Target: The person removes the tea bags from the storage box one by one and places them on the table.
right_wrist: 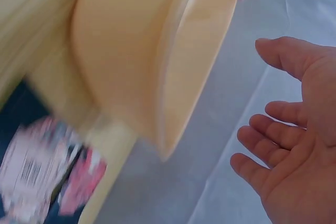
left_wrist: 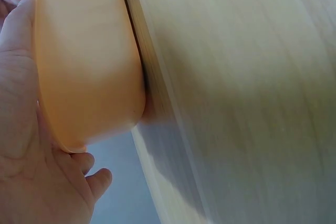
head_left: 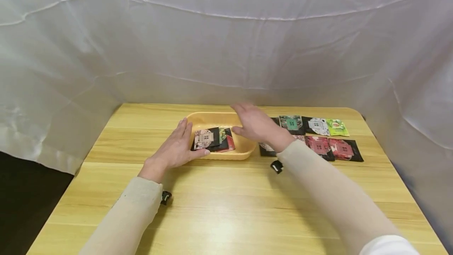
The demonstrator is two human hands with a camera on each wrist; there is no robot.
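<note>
A shallow orange plastic tray (head_left: 238, 155) stands toward the back of the table. In it overlap several flat sachets: a black one with a pale pink print (head_left: 206, 139) on top, a green-and-black one (head_left: 223, 137) and a red one (head_left: 230, 143). My left hand (head_left: 175, 145) holds the tray's left end, thumb along the near rim and fingers along the far left side. In the left wrist view that hand (left_wrist: 31, 124) lies against the outer wall. My right hand (head_left: 257, 124), blurred, is over the tray's right end; the right wrist view shows its fingers (right_wrist: 268, 129) loosely bent, holding nothing.
Right of the tray lie two rows of sachets, among them a green one (head_left: 291, 124), a lime-green one (head_left: 337, 127) and a red one (head_left: 346, 149); my right forearm partly covers them. Pale cloth (head_left: 247, 50) hangs around the wooden table (head_left: 226, 207).
</note>
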